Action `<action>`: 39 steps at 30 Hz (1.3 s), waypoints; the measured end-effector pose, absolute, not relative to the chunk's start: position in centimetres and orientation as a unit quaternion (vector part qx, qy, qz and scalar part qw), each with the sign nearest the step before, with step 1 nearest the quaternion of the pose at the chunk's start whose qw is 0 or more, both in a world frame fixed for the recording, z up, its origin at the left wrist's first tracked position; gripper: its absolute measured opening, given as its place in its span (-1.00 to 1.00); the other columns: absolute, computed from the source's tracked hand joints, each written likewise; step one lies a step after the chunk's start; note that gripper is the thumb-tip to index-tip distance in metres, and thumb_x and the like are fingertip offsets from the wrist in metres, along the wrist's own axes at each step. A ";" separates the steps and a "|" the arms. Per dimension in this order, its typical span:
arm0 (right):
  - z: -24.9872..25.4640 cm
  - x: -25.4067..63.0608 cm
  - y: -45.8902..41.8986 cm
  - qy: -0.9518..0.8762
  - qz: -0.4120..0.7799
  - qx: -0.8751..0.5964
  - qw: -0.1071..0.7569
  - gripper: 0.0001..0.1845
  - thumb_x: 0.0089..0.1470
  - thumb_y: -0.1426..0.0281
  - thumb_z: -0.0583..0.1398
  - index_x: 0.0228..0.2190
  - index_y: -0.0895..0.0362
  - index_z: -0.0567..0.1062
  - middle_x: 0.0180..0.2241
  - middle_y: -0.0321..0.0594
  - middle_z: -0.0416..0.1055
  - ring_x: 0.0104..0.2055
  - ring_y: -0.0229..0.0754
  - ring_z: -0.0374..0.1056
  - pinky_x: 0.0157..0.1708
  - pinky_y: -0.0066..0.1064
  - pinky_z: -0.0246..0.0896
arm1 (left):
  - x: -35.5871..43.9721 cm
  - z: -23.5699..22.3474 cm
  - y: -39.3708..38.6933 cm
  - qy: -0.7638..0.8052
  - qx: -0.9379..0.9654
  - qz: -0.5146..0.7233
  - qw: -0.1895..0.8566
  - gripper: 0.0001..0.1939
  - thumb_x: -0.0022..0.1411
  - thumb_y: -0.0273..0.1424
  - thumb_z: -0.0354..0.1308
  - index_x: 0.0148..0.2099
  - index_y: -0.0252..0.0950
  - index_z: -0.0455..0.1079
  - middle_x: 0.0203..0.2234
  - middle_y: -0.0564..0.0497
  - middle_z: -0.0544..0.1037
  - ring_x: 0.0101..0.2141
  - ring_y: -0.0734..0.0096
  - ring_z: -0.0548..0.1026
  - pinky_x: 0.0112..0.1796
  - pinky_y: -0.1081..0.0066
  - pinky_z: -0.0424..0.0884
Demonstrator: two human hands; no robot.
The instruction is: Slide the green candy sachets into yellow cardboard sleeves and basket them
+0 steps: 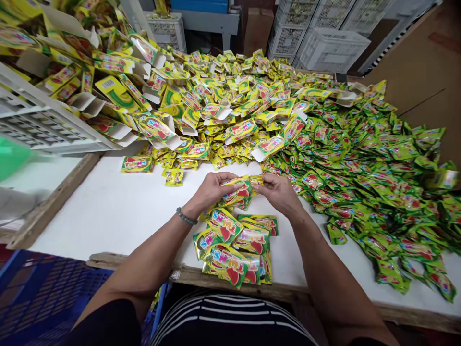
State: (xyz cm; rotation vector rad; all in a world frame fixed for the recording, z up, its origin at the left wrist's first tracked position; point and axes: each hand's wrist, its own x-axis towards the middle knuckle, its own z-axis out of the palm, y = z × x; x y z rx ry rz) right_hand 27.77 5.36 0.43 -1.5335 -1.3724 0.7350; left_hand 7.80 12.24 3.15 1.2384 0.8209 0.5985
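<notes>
Glossy wrappers (311, 180), smooth white tabletop (118, 206), rough wooden edge (196, 278).

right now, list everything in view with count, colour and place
green packets: many, table's right
small yellow packets: many, mid-table
open-ended boxes: many, yellow-green, back and left
lone box: one, yellow-green, left
near pile: several flat yellow-green boxes, front edge
held box: one, yellow-green, left grip
held packet: one, yellow, right grip
table: one, white, wood-edged, centre
white crates: several, back and left
blue crate: one, lower left
brown carton: one, back
brown panel: one, right
green object: one, blurred, far left
bracelet: one, dark, left wrist
striped top: one, black-white, bottom
hands: two, bare, left, right, centre
</notes>
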 end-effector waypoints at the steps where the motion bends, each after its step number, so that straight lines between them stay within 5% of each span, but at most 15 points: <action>1: 0.5 27.4 5.3 -0.547 0.309 -0.620 0.470 -0.67 -0.05 0.07 0.33 -0.51 0.07 0.51 -0.56 -0.33 0.39 -0.45 -0.19 0.30 -0.43 -0.33 0.27 | 7.9 3.1 12.2 0.367 0.547 0.270 0.702 -0.60 -0.14 -0.20 0.49 -0.29 -0.35 0.58 -0.38 -0.04 0.63 -0.40 0.42 0.51 -0.31 0.42 0.41; 5: 1.3 26.4 5.2 -0.494 0.271 -0.620 0.545 -0.71 0.01 0.11 0.31 -0.33 0.06 0.57 -0.38 -0.23 0.50 -0.34 -0.14 0.37 -0.26 -0.22 0.33 | 8.3 3.2 11.7 0.370 0.492 0.302 0.728 -0.59 -0.16 -0.22 0.50 -0.29 -0.36 0.56 -0.41 -0.02 0.62 -0.44 0.46 0.51 -0.34 0.43 0.40; 9: 1.8 26.2 5.1 -0.536 0.126 -0.647 0.527 -0.76 0.06 0.14 0.28 -0.44 0.03 0.63 -0.24 -0.15 0.51 -0.07 0.00 0.35 0.09 0.02 0.15 | 8.8 3.6 11.0 0.364 0.424 0.337 0.758 -0.56 -0.22 -0.24 0.53 -0.29 -0.36 0.53 -0.44 0.01 0.61 -0.46 0.47 0.51 -0.36 0.44 0.40; 15: 2.3 25.1 4.8 -0.551 0.190 -0.635 0.506 -0.61 0.19 0.09 0.15 -0.50 0.01 0.62 0.01 -0.17 0.45 0.11 0.05 0.25 0.19 0.09 0.00 | 9.3 3.9 10.3 0.353 0.381 0.361 0.775 -0.55 -0.23 -0.28 0.53 -0.29 -0.37 0.50 -0.45 0.03 0.61 -0.48 0.48 0.51 -0.35 0.44 0.41; 19: 2.2 24.5 4.8 -0.576 0.225 -0.614 0.491 -0.61 0.16 0.07 0.17 -0.51 0.03 0.60 -0.05 -0.12 0.46 0.06 0.04 0.26 0.16 0.04 0.09 | 9.5 3.8 10.0 0.345 0.366 0.374 0.779 -0.53 -0.22 -0.26 0.53 -0.28 -0.37 0.46 -0.48 0.06 0.59 -0.49 0.50 0.50 -0.36 0.46 0.41; 22: 1.7 24.6 5.0 -0.507 0.268 -0.595 0.562 -0.71 0.06 0.08 0.27 -0.31 0.03 0.58 -0.14 -0.14 0.46 -0.07 -0.06 0.36 -0.01 -0.12 0.30 | 9.8 3.6 9.8 0.331 0.353 0.390 0.783 -0.51 -0.16 -0.21 0.51 -0.25 -0.36 0.43 -0.47 0.08 0.56 -0.48 0.53 0.48 -0.38 0.50 0.40; 26: 1.3 24.4 5.3 -0.420 0.314 -0.551 0.649 -0.56 -0.09 0.15 0.39 -0.17 0.04 0.53 -0.31 -0.26 0.48 -0.25 -0.18 0.41 -0.15 -0.26 0.40 | 9.8 3.4 9.9 0.318 0.376 0.440 0.751 -0.45 0.00 -0.13 0.43 -0.06 -0.26 0.32 -0.45 0.12 0.52 -0.48 0.52 0.47 -0.40 0.49 0.39; 30: 1.9 24.0 4.9 -0.445 0.321 -0.540 0.638 -0.71 0.05 0.16 0.30 -0.23 0.06 0.55 -0.34 -0.26 0.49 -0.29 -0.18 0.42 -0.21 -0.27 0.40 | 9.5 3.3 10.0 0.311 0.524 0.437 0.662 -0.43 0.13 -0.15 0.34 0.12 -0.18 0.25 -0.34 0.08 0.52 -0.36 0.45 0.50 -0.30 0.46 0.40; 36: 2.1 25.1 4.3 -0.538 0.281 -0.557 0.566 -0.77 0.17 0.21 0.18 -0.43 0.08 0.46 -0.45 -0.31 0.37 -0.39 -0.24 0.32 -0.30 -0.36 0.31 | 8.8 3.8 10.2 0.298 0.631 0.376 0.610 -0.55 0.19 -0.23 0.28 0.07 -0.24 0.31 -0.25 0.02 0.53 -0.25 0.40 0.49 -0.19 0.43 0.39; 39: 1.7 25.2 4.3 -0.519 0.316 -0.537 0.585 -0.79 0.16 0.19 0.20 -0.25 0.06 0.49 -0.40 -0.28 0.46 -0.36 -0.21 0.39 -0.29 -0.35 0.36 | 8.7 3.8 10.4 0.294 0.629 0.358 0.624 -0.57 0.19 -0.21 0.28 0.04 -0.26 0.34 -0.31 0.03 0.53 -0.30 0.43 0.48 -0.23 0.45 0.38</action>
